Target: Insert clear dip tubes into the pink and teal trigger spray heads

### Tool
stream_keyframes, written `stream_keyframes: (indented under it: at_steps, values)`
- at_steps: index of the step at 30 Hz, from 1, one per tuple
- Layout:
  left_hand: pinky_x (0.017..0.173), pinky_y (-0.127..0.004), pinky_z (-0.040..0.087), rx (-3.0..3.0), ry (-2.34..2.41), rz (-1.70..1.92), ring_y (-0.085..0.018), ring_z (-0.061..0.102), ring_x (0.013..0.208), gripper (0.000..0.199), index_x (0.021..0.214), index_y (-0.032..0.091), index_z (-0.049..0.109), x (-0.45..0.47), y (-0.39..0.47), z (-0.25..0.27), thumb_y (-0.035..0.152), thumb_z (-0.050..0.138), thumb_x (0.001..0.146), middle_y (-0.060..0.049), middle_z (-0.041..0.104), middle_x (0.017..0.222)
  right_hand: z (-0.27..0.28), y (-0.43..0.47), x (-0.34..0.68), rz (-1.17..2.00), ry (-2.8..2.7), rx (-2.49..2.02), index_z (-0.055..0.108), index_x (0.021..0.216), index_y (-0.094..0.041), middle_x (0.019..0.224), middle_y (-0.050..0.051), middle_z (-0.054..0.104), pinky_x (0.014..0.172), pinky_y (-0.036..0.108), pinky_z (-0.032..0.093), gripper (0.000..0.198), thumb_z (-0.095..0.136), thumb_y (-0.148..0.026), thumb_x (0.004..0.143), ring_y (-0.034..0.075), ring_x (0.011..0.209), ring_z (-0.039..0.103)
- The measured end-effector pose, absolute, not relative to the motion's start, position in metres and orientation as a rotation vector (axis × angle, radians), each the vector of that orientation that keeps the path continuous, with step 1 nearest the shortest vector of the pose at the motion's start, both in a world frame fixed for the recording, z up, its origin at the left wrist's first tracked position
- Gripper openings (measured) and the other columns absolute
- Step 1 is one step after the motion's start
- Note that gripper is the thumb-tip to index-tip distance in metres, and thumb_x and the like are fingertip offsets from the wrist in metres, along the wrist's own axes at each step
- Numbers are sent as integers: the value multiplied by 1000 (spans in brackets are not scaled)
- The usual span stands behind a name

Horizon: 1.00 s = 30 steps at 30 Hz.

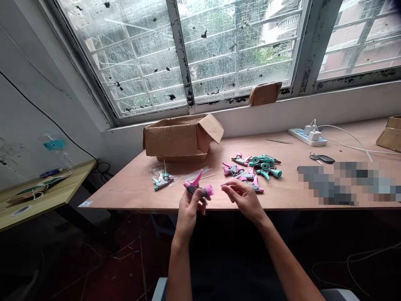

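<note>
My left hand (pixel 188 205) is closed around a pink and dark grey spray trigger head (pixel 196 188), holding it above the front edge of the table. Its pink nozzle or collar end points right. To the right, my right hand (pixel 243 197) has thumb and forefinger pinched together; whatever is between them is too small to make out. Just behind those fingers runs a thin clear tube (pixel 235 177). More pink trigger heads (pixel 233 170) and green trigger heads (pixel 265 164) lie in a pile beyond. A single green trigger head (pixel 163 180) with an upright tube lies left of my left hand.
An open cardboard box (pixel 171 140) stands at the back, with loose clear tubes (pixel 196 174) in front. A power strip (pixel 307 137) with plugs, a key set (pixel 322 158) and blurred items lie to the right. A lower side table (pixel 62 188) stands left.
</note>
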State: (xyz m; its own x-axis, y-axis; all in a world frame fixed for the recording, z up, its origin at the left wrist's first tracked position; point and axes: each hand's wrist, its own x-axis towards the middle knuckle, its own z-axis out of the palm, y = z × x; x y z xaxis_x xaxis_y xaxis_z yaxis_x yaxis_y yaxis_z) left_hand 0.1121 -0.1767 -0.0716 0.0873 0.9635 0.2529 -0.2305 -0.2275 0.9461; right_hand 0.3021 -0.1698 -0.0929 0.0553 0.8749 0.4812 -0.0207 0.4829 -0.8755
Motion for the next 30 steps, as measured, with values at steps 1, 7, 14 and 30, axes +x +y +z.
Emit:
stream_keyframes:
  at_steps: [1, 7, 14, 30]
  values:
    - [42, -19, 40, 1185, 821, 1419, -7, 50, 51, 45, 111, 15, 65, 106, -173, -73, 52, 71, 87, -1, 64, 78, -94, -168, 312, 725, -1399, -900, 73, 96, -20, 70, 0, 60, 50, 27, 39, 32, 71, -51, 88, 14, 58, 51]
    - [40, -17, 39, 679, 770, 1656, -7, 53, 50, 27, 101, 16, 64, 57, -140, -76, 40, 69, 90, -2, 65, 79, -108, -160, 377, 64, -1457, -1379, 73, 106, -24, 111, 8, 70, 66, 35, 49, 39, 64, -59, 90, 20, 73, 61]
    - [53, -23, 57, 733, 1020, 1707, -14, 70, 66, 11, 96, 16, 55, 32, -91, -59, 26, 58, 96, -7, 69, 95, -129, -151, 398, 265, -1691, -1398, 72, 112, -21, 127, 13, 61, 85, 39, 58, 52, 77, -59, 77, 30, 108, 65]
    - [41, -18, 37, 1398, 1273, 1493, -7, 49, 45, 41, 107, 16, 56, 47, -90, -79, 52, 64, 90, 5, 55, 69, -122, -151, 388, 372, -1712, -1206, 72, 111, -23, 122, 11, 71, 91, 46, 53, 29, 64, -43, 91, 31, 110, 64]
